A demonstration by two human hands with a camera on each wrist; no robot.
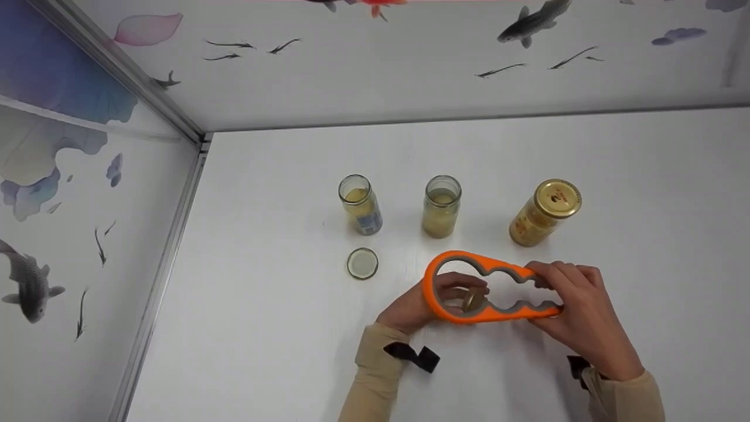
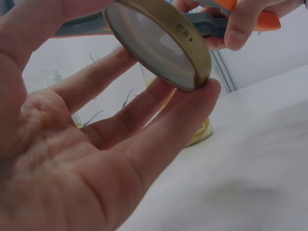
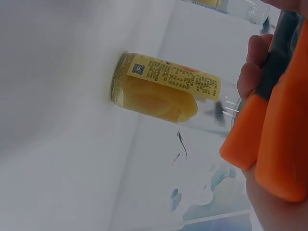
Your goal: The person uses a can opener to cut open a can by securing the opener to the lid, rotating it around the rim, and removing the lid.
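My left hand pinches a gold jar lid between thumb and fingers, tilted so its pale inner side shows in the left wrist view. In my right hand is an orange and grey jar opener, gripped by its two handle ends. The opener's large loop is above the left hand, and the lid shows through its opening in the head view. A left open glass jar and a middle open glass jar hold yellowish contents. The right jar still wears its gold lid.
Another lid lies inner side up on the white table, in front of the left jar. White panels printed with fish stand behind and at the left. Black straps are on both wrists.
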